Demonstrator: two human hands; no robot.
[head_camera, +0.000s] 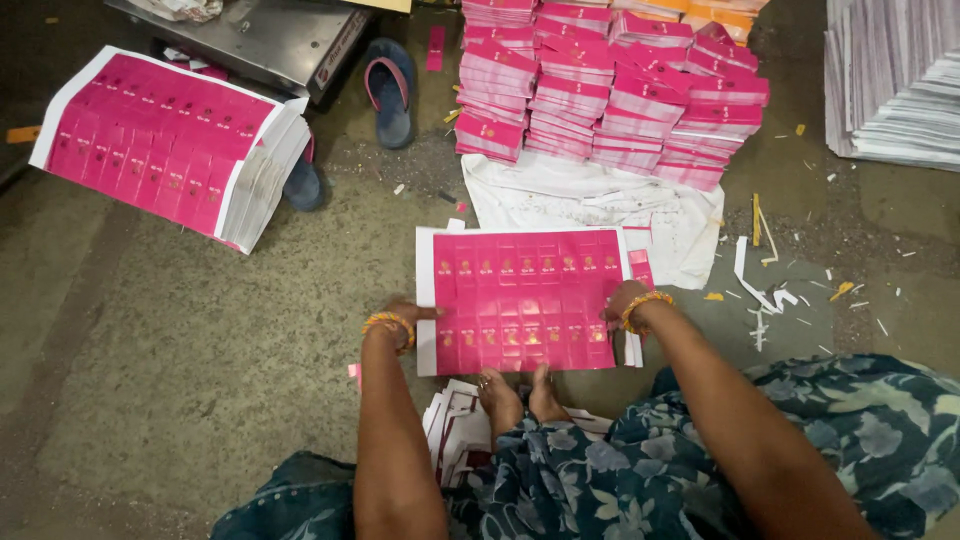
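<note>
A thin stack of pink printed sheets (525, 290) with white margins lies flat on the floor in front of me. My left hand (405, 316), with a yellow bangle at the wrist, grips the stack's left edge. At the stack's right edge my right hand (622, 300), also bangled, holds it the same way. My bare feet (520, 393) rest just below the stack's near edge. The fingers of both hands are mostly hidden under or behind the sheets.
A thick pile of the same pink sheets (165, 145) sits at the far left. Bundles of cut pink pieces (610, 85) are stacked on a white cloth (600, 205). Blue sandals (390, 90), a metal machine base (255, 35), white sheet stacks (890, 80) and paper scraps (765, 290) lie around.
</note>
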